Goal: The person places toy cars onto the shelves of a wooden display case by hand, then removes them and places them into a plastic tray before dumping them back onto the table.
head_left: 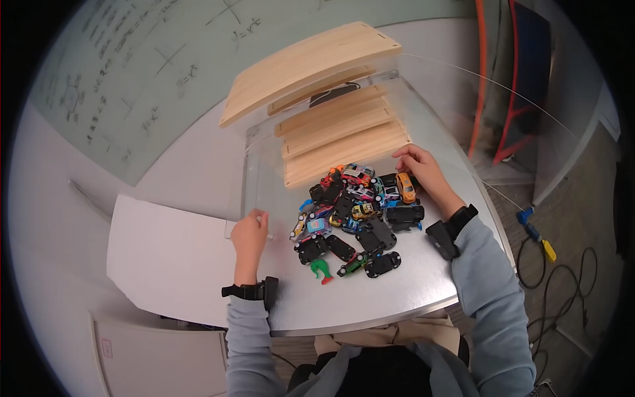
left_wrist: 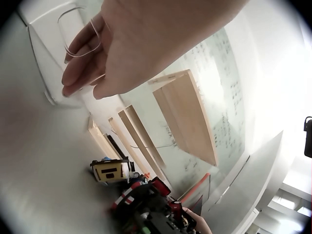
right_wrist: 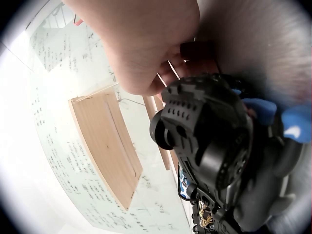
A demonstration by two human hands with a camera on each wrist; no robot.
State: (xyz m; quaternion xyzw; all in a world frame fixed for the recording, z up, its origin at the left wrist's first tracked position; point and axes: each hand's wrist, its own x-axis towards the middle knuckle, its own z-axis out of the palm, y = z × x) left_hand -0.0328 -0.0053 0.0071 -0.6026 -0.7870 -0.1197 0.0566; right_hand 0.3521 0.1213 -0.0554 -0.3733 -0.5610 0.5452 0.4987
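1. Toy cars (head_left: 354,218): a heap of small model cars on the silver table (head_left: 410,284), near its middle. Colours mixed: orange, yellow, blue, red, pink. Several lie upside down, showing black undersides and wheels.
2. Orange car (head_left: 405,187) sits at the right edge of the heap, just beside the right hand (head_left: 418,165). A green toy piece (head_left: 322,268) with a red tip lies at the near edge of the heap, slightly apart from the cars.
3. Heap lies inside a clear plastic enclosure (head_left: 250,178), whose left wall stands between the cars and a white sheet (head_left: 169,258) on the table.
4. Wooden ramp slats (head_left: 344,142) rise behind the heap; a separate curved wooden board (head_left: 307,66) rests across the top of the enclosure.
5. Left hand (head_left: 250,233): forearm reaches straight forward, grey sleeve, black wrist unit. Fingers are curled and pinch the near corner of the clear wall, seen close in the left wrist view (left_wrist: 141,44), with the fingertips closed on the transparent edge.
6. Right hand: forearm angled in from the right, grey sleeve, black wrist unit. The hand rests at the far right edge of the heap, fingers bent down over the cars nearest the ramp. Whether it grips a car cannot be told; the right wrist view is blocked by the palm and a dark car underside (right_wrist: 214,146).
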